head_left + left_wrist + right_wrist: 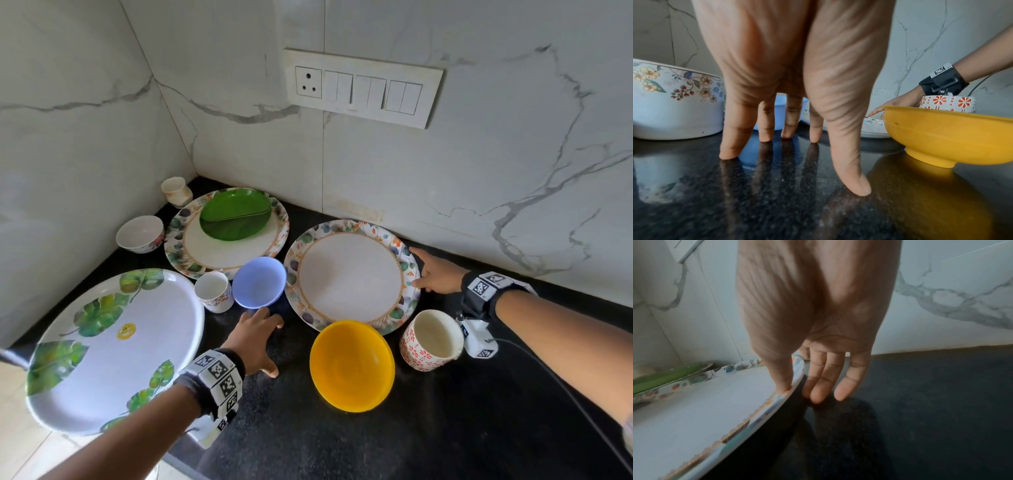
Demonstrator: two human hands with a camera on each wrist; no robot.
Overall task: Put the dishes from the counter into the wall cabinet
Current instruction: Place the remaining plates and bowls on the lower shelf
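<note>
A floral-rimmed plate (349, 277) lies flat on the black counter (445, 428). My right hand (424, 270) is at its right rim. The thumb rests on top of the plate's rim (760, 405) and the straight fingers (822, 386) point down to the counter just outside it. My left hand (263, 337) rests spread on the counter, fingertips (765, 134) down, just in front of a blue bowl (259, 282), holding nothing. A yellow bowl (352, 365) and a red-flowered cup (431, 339) stand in front of the plate. The wall cabinet is out of view.
At the left lie a large leaf-print plate (113, 349) overhanging the counter edge, a small floral cup (212, 291), a white bowl (140, 233) and a corner cup (176, 192). A green leaf dish (236, 214) sits on a second floral plate (191, 246). Marble walls close the corner.
</note>
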